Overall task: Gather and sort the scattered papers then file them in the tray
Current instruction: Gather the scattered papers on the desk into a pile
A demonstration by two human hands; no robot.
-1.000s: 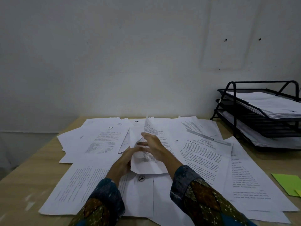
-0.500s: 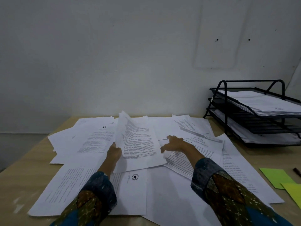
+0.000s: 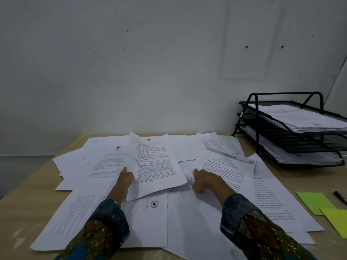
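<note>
1. Scattered papers (image 3: 197, 231) overlap across the middle of the desk (image 3: 28, 203), from its near edge to its back edge.
2. One lifted sheet (image 3: 155, 166), held at its lower left by the left hand (image 3: 125, 178), tilts up over the pile, between the left-side papers and the right hand (image 3: 204, 182).
3. Bare wood runs along the left edge and the near-left corner.
4. The black tray rack (image 3: 259, 128) fills the back-right corner, and a narrow bare strip parts it from the papers.
5. A green note (image 3: 313, 201), a yellow note (image 3: 336, 220) and a dark pen (image 3: 339, 197) lie by the right edge.
6. The wall (image 3: 131, 72) rises right behind the back edge.
</note>
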